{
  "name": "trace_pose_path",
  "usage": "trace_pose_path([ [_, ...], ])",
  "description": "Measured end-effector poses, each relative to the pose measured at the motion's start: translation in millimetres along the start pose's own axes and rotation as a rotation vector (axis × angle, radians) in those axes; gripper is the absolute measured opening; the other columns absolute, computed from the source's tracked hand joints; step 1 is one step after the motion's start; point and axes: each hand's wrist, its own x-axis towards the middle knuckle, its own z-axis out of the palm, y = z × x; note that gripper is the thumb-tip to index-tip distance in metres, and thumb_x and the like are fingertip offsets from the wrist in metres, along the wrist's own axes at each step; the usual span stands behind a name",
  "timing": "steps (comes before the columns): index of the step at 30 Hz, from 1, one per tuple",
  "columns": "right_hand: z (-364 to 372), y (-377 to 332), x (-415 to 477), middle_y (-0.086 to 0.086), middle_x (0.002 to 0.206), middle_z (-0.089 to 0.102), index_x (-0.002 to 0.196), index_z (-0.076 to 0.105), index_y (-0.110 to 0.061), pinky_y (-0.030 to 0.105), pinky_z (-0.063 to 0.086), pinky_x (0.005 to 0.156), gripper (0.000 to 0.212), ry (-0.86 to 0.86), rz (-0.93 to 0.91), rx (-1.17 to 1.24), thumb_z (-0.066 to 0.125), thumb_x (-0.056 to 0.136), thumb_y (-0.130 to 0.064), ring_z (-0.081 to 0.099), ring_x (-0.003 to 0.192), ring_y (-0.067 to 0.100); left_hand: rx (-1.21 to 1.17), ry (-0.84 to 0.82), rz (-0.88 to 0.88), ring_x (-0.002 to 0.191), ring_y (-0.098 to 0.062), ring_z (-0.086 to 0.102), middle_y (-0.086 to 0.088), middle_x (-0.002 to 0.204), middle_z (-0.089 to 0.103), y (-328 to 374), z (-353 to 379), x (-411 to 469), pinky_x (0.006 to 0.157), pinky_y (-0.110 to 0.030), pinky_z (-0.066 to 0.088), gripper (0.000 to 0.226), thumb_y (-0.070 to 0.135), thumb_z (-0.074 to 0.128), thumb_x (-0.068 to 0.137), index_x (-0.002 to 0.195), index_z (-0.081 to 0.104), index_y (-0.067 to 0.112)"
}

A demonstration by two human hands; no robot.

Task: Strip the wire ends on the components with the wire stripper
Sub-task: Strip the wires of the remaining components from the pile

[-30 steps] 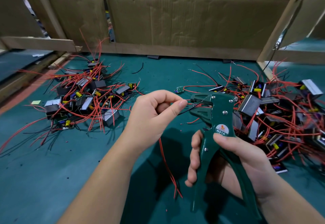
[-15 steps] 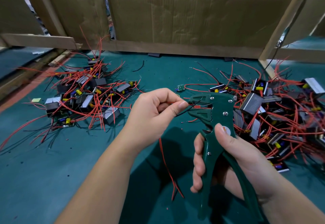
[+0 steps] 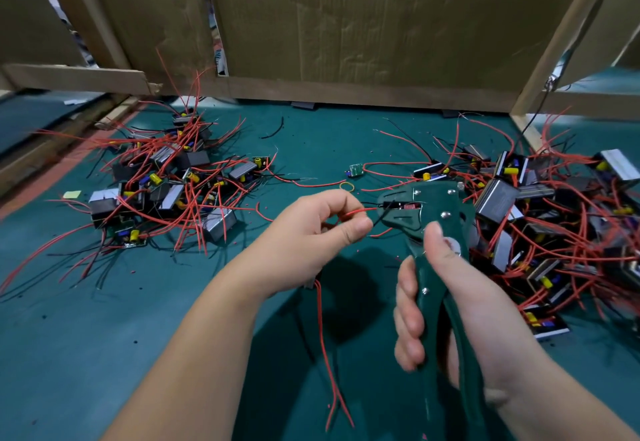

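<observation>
Two hands engaged: left hand (image 3: 322, 232) pinches red wire (image 3: 360, 211) at wire stripper (image 3: 436, 212) head, right hand (image 3: 450, 302) grips its handles; advisably seat wire straight, then squeeze firmly.

Creased cardboard wall (image 3: 346, 25), matt mat (image 3: 86, 336)

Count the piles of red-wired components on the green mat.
2. The left pile of grey boxy red-wired components lies at the green mat's far left; the right pile lies behind the green-handled wire stripper. A small green circuit board lies loose between them.
</observation>
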Motion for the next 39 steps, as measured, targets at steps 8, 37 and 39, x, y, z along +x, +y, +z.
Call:
trace_pose_path([
  [8,-9,-11,8,0.033,0.079,0.060,0.086,0.055,0.001,0.051,0.052,0.063,0.041,-0.071,0.130,0.116,0.048,0.069,-0.035,0.059,0.061,0.040,-0.265,0.138,-0.052,0.045,-0.003,0.036,0.009,0.056,0.059,1,-4,3,0.043,-0.013,0.027,0.012,0.027,0.065,0.082,0.073,0.065,0.020],
  [37,-2,4,5,0.021,0.115,0.064,0.129,0.052,-0.040,0.062,0.049,0.081,0.044,-0.231,-0.076,0.279,0.057,0.087,-0.030,0.058,0.110,0.048,-0.439,0.221,-0.187,0.035,-0.009,0.030,-0.003,0.068,0.071,-10,4,9,0.037,-0.014,0.028,0.011,0.017,0.057,0.094,0.099,0.049,0.022],
  [39,-2,4,5,0.020,0.109,0.065,0.134,0.048,-0.039,0.061,0.049,0.080,0.050,-0.218,-0.113,0.293,0.058,0.086,-0.028,0.059,0.108,0.049,-0.483,0.221,-0.153,0.034,-0.009,0.027,-0.005,0.067,0.070,-10,4,10,0.036,-0.014,0.027,0.018,0.014,0.058,0.093,0.088,0.042,0.021],
])
